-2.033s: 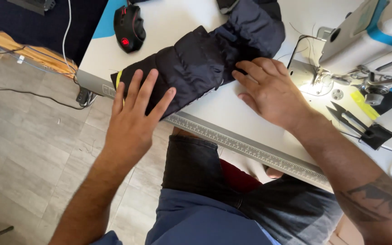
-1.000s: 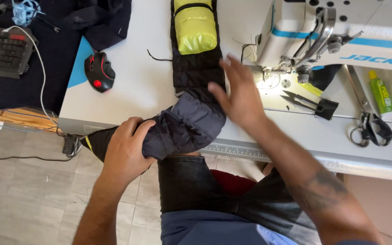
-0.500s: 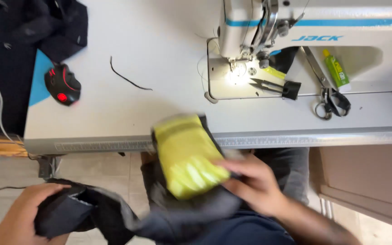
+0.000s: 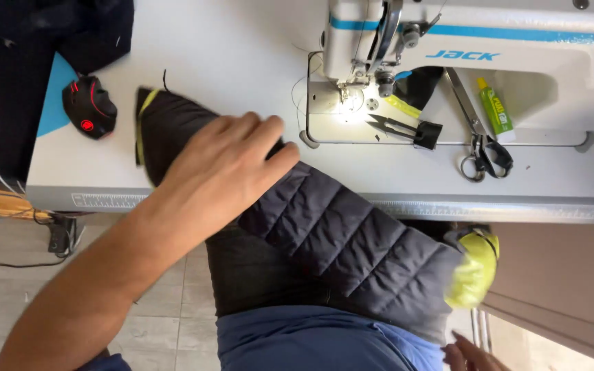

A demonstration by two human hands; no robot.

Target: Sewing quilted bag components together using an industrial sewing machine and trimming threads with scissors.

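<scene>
A dark quilted fabric piece (image 4: 352, 240) runs slantwise from the white table (image 4: 228, 48) down over my lap. Its far end has a yellow-green edge and rests on the table by the mouse. Its near end turns up a yellow-green lining (image 4: 474, 269) at the lower right. My left hand (image 4: 232, 168) lies on the upper part of the piece, fingers together, pressing and holding it at the table's front edge. Only the fingertips of my right hand (image 4: 472, 356) show at the bottom right, just below the piece's lower edge.
A white sewing machine (image 4: 462, 34) stands at the back right with its lamp lit. Black thread snips (image 4: 407, 128), scissors (image 4: 481, 150) and a small yellow-green tube (image 4: 495, 108) lie by it. A black and red mouse (image 4: 89, 106) and dark cloth (image 4: 49, 27) sit at the left.
The quilted piece has come up from my lap onto the table. My left hand swung up and right with its dark end; the yellow-green end dropped to the lower right, and my right hand sank nearly out of view.
</scene>
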